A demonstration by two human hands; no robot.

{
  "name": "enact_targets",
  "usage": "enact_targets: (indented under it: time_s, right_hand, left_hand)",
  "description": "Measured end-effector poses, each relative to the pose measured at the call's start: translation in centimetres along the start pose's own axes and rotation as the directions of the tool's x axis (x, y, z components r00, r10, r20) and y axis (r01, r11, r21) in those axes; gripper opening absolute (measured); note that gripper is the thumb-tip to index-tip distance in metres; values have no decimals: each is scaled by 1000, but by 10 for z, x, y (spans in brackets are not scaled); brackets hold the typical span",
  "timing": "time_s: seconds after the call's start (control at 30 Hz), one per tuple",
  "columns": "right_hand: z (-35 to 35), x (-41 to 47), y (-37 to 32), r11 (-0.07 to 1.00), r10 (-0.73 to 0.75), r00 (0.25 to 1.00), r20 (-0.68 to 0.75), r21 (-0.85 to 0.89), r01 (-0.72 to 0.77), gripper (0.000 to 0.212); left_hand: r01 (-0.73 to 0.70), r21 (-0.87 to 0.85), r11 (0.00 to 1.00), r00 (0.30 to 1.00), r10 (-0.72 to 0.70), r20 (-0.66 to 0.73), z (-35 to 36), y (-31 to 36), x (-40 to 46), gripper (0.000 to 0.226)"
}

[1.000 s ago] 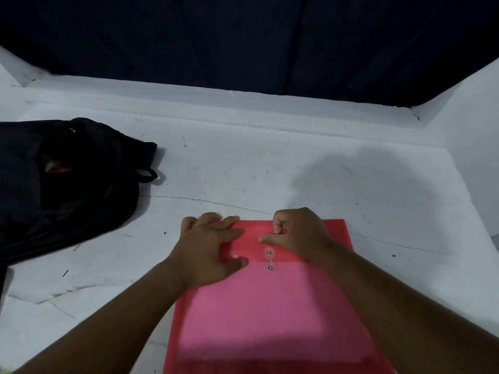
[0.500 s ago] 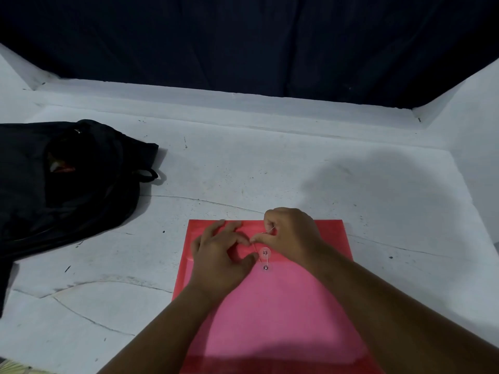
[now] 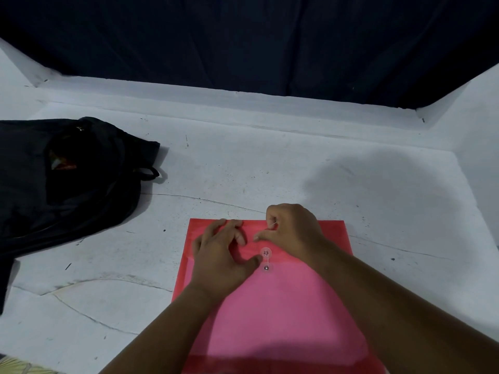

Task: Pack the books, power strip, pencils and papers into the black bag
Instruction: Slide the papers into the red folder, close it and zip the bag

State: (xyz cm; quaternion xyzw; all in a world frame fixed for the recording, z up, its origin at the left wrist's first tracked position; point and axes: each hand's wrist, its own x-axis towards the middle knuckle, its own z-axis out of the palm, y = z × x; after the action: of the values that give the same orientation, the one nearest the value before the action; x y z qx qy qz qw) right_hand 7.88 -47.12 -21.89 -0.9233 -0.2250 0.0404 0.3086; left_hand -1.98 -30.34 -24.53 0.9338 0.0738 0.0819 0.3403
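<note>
A red plastic folder (image 3: 283, 306) with a string-and-button clasp (image 3: 266, 260) lies flat on the white surface in front of me, pink paper showing through it. My left hand (image 3: 221, 255) presses on the folder's flap, fingers spread, thumb beside the two buttons. My right hand (image 3: 293, 226) is curled above the clasp and pinches the thin white closure string (image 3: 273, 225). The black bag (image 3: 67, 179) lies at the left with its mouth open, something coloured showing inside.
The white surface (image 3: 270, 171) is scratched and has a raised white ledge along the back and sloping white sides. A dark curtain hangs behind it. A patterned scrap (image 3: 16, 367) shows at the bottom left corner.
My left hand slid from the folder's left edge toward the clasp. The right hand has lifted slightly with the string. The view shifted a little.
</note>
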Motion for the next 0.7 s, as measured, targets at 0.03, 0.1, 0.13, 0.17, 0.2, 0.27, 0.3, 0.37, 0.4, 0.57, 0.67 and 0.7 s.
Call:
enact_targets:
  time_s: [0.03,0.1,0.13,0.17,0.2,0.27,0.3,0.37,0.4,0.57,0.67,0.7]
  right_hand:
    - [-2,0,1,1000,10,1000,13,11,-10,53]
    - [-7,0,2,999,12,999,36,29,-13,48]
    - [-9,0,3,999,16,999,45,35,-18,45]
    - [-11,0,3,999,22,998,52,38,-24,43]
    - [-14,1,3,999,29,998,59,35,-31,40]
    - [-18,2,5,999,39,997,72,10,-40,38]
    - [-20,1,6,999,42,996,73,-4,-42,38]
    - [-22,-2,11,999,52,997,64,-18,-51,38]
    - [-22,-4,14,998,56,997,59,-18,-55,39]
    - [-22,-7,10,996,27,999,26,-85,-25,47]
    - [-22,-6,-3,996,-13,1000,17,-89,14,47]
    - [-22,-6,-7,996,-26,1000,13,-80,27,47]
  left_hand:
    - [1,-3,1000,1000,-1,2,-1,1,0,45]
    - [5,-6,1000,1000,-5,8,-2,2,0,47]
    - [9,-8,1000,1000,-9,11,-2,2,0,48]
    - [15,-10,1000,1000,-15,13,-3,3,0,49]
    - [21,-12,1000,1000,-21,14,-3,4,0,50]
    - [41,-20,999,999,-40,16,-4,6,1,53]
    - [50,-24,998,999,-50,15,-4,7,1,54]
    - [60,-32,998,998,-59,11,-4,8,2,56]
    - [61,-35,998,998,-61,12,-4,8,2,56]
    - [45,-28,999,999,-45,17,-4,9,1,54]
    - [25,10,1000,1000,-25,14,-3,11,0,49]
    - [25,26,999,1000,-26,18,-2,11,0,47]
